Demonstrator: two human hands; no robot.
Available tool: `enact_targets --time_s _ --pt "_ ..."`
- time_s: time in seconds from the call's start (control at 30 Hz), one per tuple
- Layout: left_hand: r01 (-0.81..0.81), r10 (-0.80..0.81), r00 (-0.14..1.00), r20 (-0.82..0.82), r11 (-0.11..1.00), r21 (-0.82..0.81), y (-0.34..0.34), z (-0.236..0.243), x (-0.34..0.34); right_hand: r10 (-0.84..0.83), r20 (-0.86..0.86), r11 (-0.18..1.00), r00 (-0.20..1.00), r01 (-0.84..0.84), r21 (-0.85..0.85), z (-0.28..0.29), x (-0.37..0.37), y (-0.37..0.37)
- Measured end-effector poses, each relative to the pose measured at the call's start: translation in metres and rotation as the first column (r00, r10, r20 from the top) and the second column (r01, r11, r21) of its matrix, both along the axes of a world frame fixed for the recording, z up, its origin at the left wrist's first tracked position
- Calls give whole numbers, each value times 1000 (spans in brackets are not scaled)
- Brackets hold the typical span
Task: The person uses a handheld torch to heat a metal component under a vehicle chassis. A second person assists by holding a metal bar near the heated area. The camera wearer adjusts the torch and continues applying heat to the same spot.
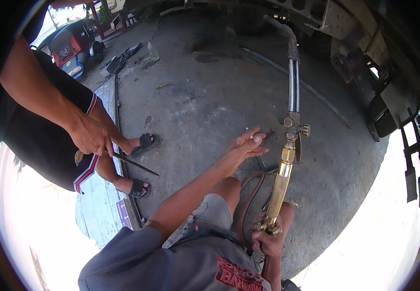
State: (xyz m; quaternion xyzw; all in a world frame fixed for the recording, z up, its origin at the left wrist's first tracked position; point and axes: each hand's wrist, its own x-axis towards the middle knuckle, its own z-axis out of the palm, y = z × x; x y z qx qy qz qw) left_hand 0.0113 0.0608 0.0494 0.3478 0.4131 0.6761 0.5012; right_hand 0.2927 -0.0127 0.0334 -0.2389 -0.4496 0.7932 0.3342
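My right hand [269, 242] is closed around the valve end of a brass cutting torch [281, 189]. The torch stands nearly upright in view, its paired steel tubes and bent, darkened head pointing away from me. A red hose [251, 196] curves beside its lower end. To the left of the torch, my left hand [241, 151] is closed with a thin white cigarette [252, 137] between its fingers. It looks apart from the torch's valve knobs [305, 129]. No flame shows at the torch head.
At left a co-worker in sandals holds a dark metal rod [137, 164] pointing down. A long pipe [307, 87] lies on the concrete floor [185, 126]. Metal vehicle framework [360, 43] overhangs the upper right. A clear bottle [152, 51] stands farther off.
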Motion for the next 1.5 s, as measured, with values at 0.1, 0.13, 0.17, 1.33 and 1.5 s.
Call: enact_targets --time_s 0.1,0.13,0.17,1.33,1.5 --pt "-303 264 698 -666 951 60 -42 -34 -36 -39 79 999 996 37 32 -9 10 6" --pt "-348 314 558 -768 929 127 -54 -34 -42 -17 52 1000 998 18 -11 -12 11 5" --pt "-337 323 546 -773 929 151 -60 -38 -47 -40 73 999 997 42 -25 -15 12 5" --pt "-391 -361 175 -916 828 -401 -151 -170 -56 9 485 943 874 154 -294 -116 39 -6" --pt "-189 233 180 -956 962 199 -120 18 -17 11 515 957 857 140 -254 -113 34 -2"
